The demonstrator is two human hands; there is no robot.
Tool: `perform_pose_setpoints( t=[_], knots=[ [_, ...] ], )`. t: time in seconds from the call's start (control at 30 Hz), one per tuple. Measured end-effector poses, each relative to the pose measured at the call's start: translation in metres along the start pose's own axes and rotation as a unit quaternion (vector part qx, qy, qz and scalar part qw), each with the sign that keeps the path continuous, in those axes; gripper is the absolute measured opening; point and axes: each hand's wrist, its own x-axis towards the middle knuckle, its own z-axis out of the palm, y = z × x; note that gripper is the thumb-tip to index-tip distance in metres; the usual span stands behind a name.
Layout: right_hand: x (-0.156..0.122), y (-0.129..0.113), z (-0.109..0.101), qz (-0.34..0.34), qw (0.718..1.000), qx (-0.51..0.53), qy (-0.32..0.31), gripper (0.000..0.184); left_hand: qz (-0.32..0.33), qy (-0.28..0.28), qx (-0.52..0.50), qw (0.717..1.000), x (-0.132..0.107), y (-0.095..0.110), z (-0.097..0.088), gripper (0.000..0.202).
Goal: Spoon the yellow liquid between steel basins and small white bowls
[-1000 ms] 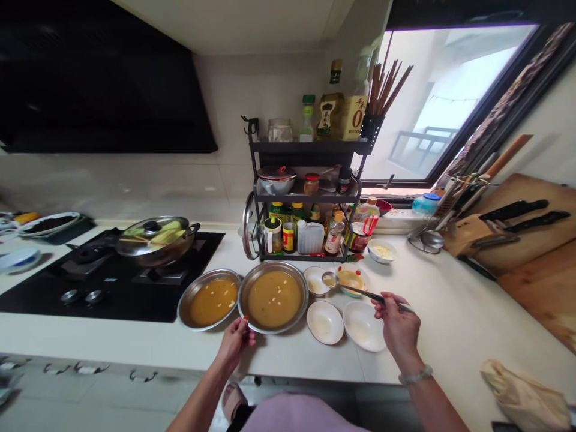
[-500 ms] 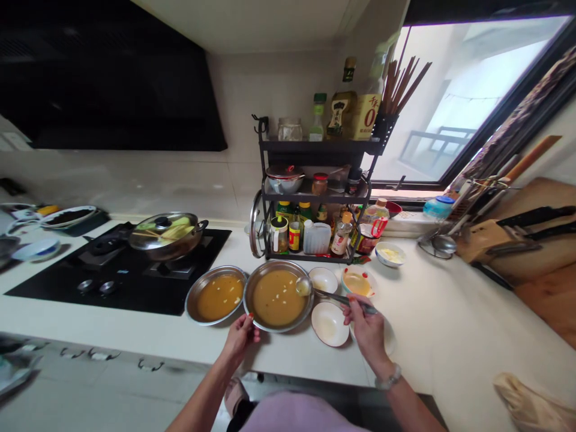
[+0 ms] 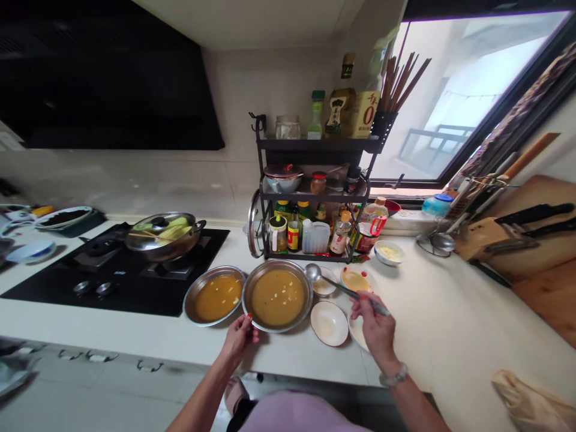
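My right hand (image 3: pixel 377 329) is closed round the handle of a metal ladle (image 3: pixel 313 272). The ladle's head is over the gap between a large metal bowl (image 3: pixel 309 300) of brown liquid and a small white bowl (image 3: pixel 324 289). With thumb and fingers, my left hand (image 3: pixel 240 337) grips the near-left rim of that metal bowl. Pale bits float in its liquid. A second metal bowl (image 3: pixel 189 309) of orange-brown liquid stands directly left. Near my right hand are a white dish (image 3: pixel 329 324), a partly hidden bowl (image 3: pixel 359 333) and a patterned bowl (image 3: pixel 356 279) with light brown liquid.
A lidded pan (image 3: pixel 164 236) sits on the black hob (image 3: pixel 130 294) at left. Behind the bowls rises a three-tier rack (image 3: pixel 315 195) of bottles and jars. A bowl of pale pieces (image 3: pixel 389 254), a knife block (image 3: pixel 488 240) and a cloth (image 3: pixel 531 399) are to the right.
My right hand has drawn the ladle right, from over the large metal bowl's liquid to past its rim. My left hand stays at the rim.
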Motion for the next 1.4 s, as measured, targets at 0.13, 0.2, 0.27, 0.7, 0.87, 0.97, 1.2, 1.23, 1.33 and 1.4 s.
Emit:
perform_pose_setpoints(
  t=[0.13,0.2,0.27,0.7,0.87,0.97,1.2,1.23,1.33,1.4],
  knots=[
    [0.020,0.003,-0.028,0.030,0.994,-0.024,0.103,0.033,0.000,0.003,-0.002,1.000,-0.001,0.001,0.001,0.049],
    [0.026,0.007,-0.042,0.025,0.989,-0.058,0.136,0.038,-0.001,0.005,-0.002,1.000,-0.001,0.001,0.001,0.048],
    [0.030,0.013,-0.054,0.024,0.983,-0.092,0.154,0.041,-0.002,0.005,0.000,1.000,-0.001,0.001,0.001,0.048],
    [0.024,0.039,-0.075,0.071,0.977,-0.130,0.154,0.044,-0.006,0.008,0.007,1.000,-0.002,0.004,0.001,0.049],
    [0.031,0.038,-0.078,0.101,0.968,-0.047,0.225,0.043,-0.006,0.016,0.008,1.000,-0.001,0.003,0.000,0.051],
    [0.032,0.033,-0.079,0.106,0.965,-0.028,0.238,0.042,-0.005,0.015,0.011,1.000,-0.002,0.003,0.001,0.049],
    [0.033,0.029,-0.080,0.091,0.963,-0.043,0.249,0.041,-0.008,0.017,0.014,1.000,-0.003,0.005,0.002,0.043],
    [0.034,0.029,-0.080,0.093,0.963,-0.041,0.250,0.041,-0.009,0.016,0.014,1.000,-0.003,0.004,0.002,0.044],
    [0.034,0.027,-0.079,0.100,0.962,-0.026,0.254,0.041,-0.013,0.009,0.011,1.000,-0.002,0.004,0.001,0.046],
    [0.034,0.024,-0.077,0.105,0.962,-0.015,0.253,0.040,-0.013,0.006,0.012,1.000,-0.003,0.005,0.001,0.046]
  ],
)
